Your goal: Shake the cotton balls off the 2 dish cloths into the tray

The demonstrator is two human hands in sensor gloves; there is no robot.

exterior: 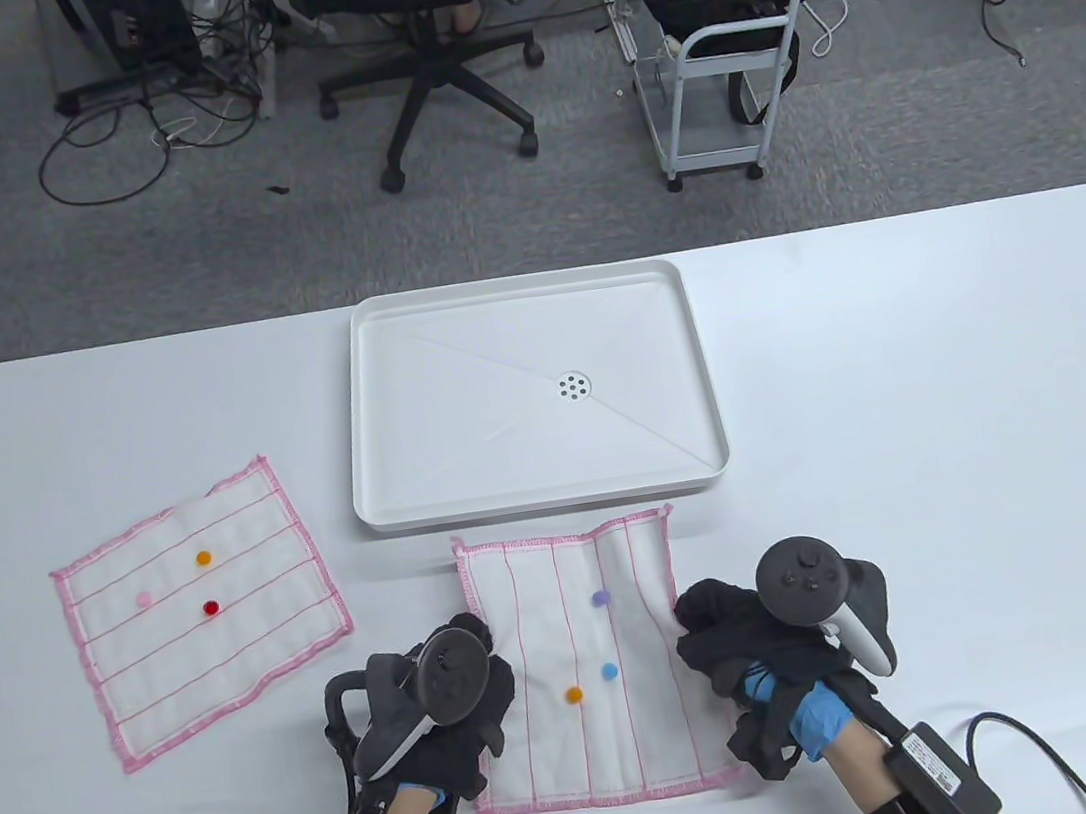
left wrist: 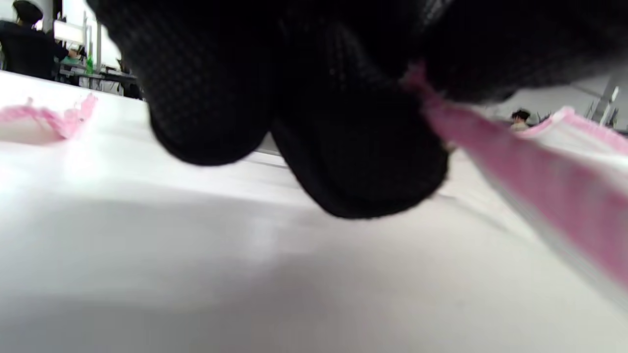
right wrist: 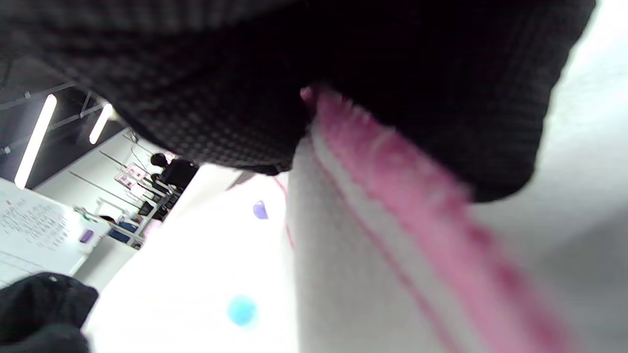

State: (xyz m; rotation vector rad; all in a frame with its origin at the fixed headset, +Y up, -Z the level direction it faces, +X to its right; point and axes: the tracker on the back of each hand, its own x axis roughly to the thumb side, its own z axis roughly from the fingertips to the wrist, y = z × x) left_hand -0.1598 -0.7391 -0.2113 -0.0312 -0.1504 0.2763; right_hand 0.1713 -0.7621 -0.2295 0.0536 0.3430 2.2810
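A white dish cloth with pink edging (exterior: 579, 664) lies flat just in front of the white tray (exterior: 464, 418). A purple (exterior: 600, 598), a blue (exterior: 609, 669) and an orange cotton ball (exterior: 574, 693) sit on it. My left hand (exterior: 480, 643) pinches its left edge (left wrist: 515, 162), and my right hand (exterior: 698, 612) pinches its right edge (right wrist: 392, 196). The blue ball (right wrist: 241, 310) and the purple ball (right wrist: 260, 210) show in the right wrist view. A second cloth (exterior: 204, 616) lies at the left with an orange (exterior: 204, 557), a pink (exterior: 143, 599) and a red ball (exterior: 211, 607).
The tray has a small drain hole (exterior: 573, 385) and holds no balls. Beyond the table's far edge stand an office chair (exterior: 442, 47) and a white cart (exterior: 724, 38) on grey carpet with cables. Bare white tabletop (exterior: 960, 429) stretches to the right.
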